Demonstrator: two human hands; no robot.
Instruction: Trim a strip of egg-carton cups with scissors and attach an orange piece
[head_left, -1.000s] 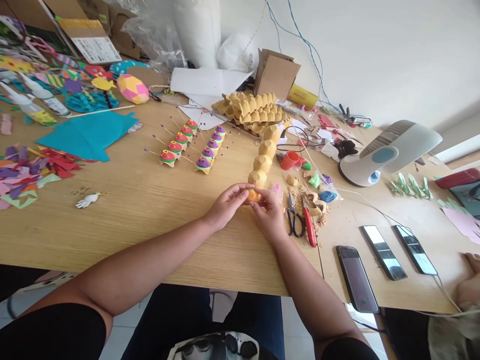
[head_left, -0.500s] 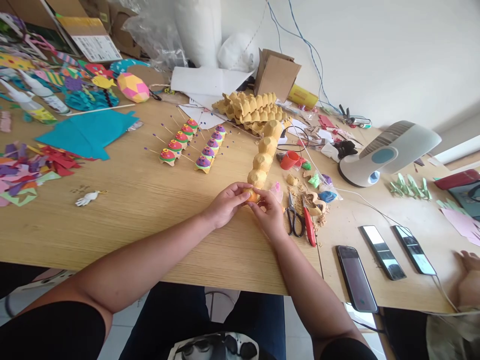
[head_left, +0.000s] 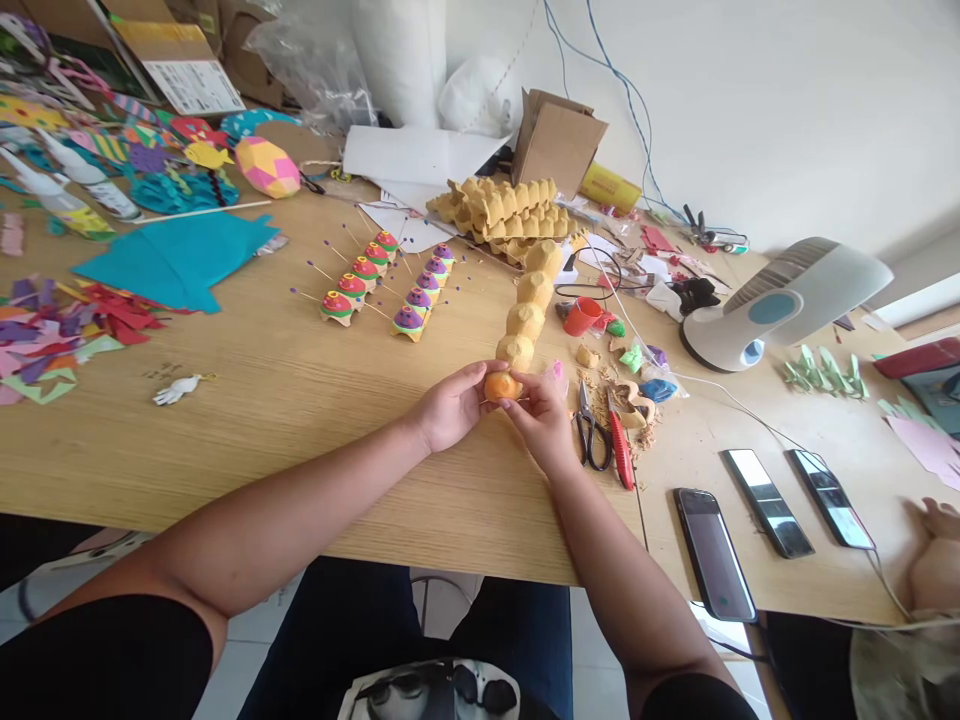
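A strip of yellow egg carton cups points away from me, its near end between my hands. The nearest cup is covered in something orange, perhaps modelling clay. My left hand grips that cup's left side, thumb near its top. On the other side my right hand pinches the cup with thumb and fingers. Just right of my right hand lie black-handled scissors and a red utility knife. Two decorated carton strips, one red and green, one purple, stand further left with pins stuck in them.
Stacked egg cartons lie at the back. A red cup, a white fan and several phones are to the right. Blue felt and coloured scraps lie left. Another person's hand rests at the right edge.
My left thumb and fingers have lifted off the top of the orange cup, so more of it shows. Both hands stay at the strip's near end.
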